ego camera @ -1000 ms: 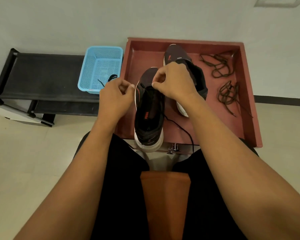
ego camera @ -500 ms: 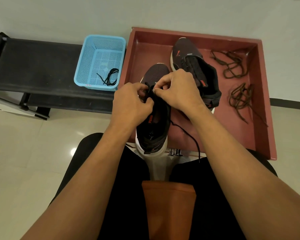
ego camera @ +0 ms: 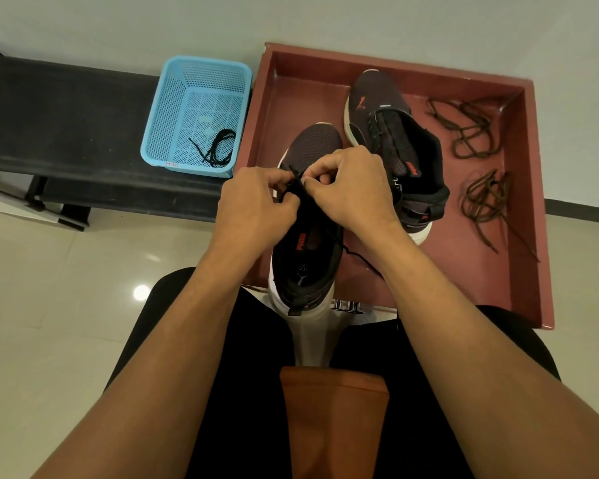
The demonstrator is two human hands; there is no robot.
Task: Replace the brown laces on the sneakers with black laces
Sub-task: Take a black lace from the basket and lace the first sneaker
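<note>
Pinching a black lace with both left hand and right hand over the near sneaker in the tray.

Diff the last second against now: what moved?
The left hand moved right to meet the right hand over the near sneaker; both pinch the black lace. Far sneaker, brown laces and the spare lace in the basket stayed put.

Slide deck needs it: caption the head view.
Left hand and right hand pinch a black lace over the near sneaker; brown laces lie in the red tray.
</note>
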